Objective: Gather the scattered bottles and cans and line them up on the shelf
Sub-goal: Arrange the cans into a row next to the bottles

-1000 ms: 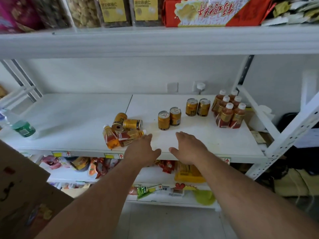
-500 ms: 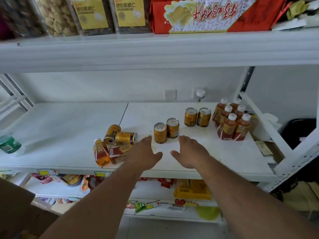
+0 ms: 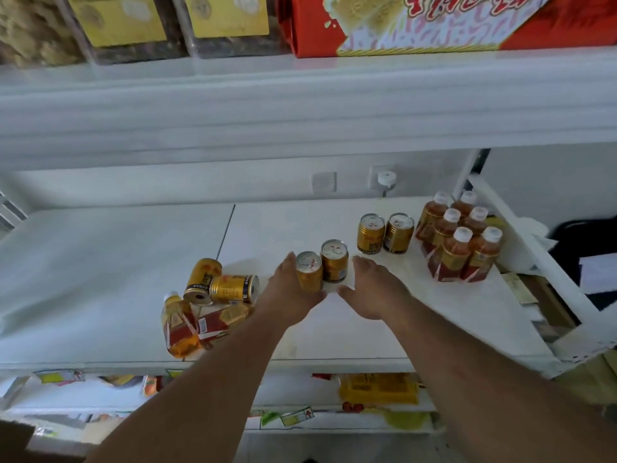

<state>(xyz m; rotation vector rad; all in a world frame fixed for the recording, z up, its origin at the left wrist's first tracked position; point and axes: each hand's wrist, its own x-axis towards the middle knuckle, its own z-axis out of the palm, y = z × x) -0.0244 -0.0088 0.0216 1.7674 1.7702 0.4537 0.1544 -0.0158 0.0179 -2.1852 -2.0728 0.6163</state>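
Note:
Two upright gold cans (image 3: 322,267) stand mid-shelf on the white shelf (image 3: 100,262). My left hand (image 3: 290,292) lies against the left can's side with fingers straight. My right hand (image 3: 374,289) is just right of the pair, fingers extended, and I cannot tell whether it touches. Two more gold cans (image 3: 385,233) stand upright further back right. Several tea bottles with white caps (image 3: 459,240) stand grouped at the far right. To the left, two gold cans (image 3: 220,284) lie on their sides beside two tipped tea bottles (image 3: 197,324).
An upper shelf (image 3: 300,105) hangs low overhead, carrying snack jars and a red box (image 3: 434,21). A wall socket with a plug (image 3: 385,178) sits behind. A lower shelf holds snack packets (image 3: 379,389). A white diagonal brace (image 3: 534,262) bounds the right side.
Both hands have reached forward from the shelf's front edge to either side of the two middle cans. The view has dropped and moved closer.

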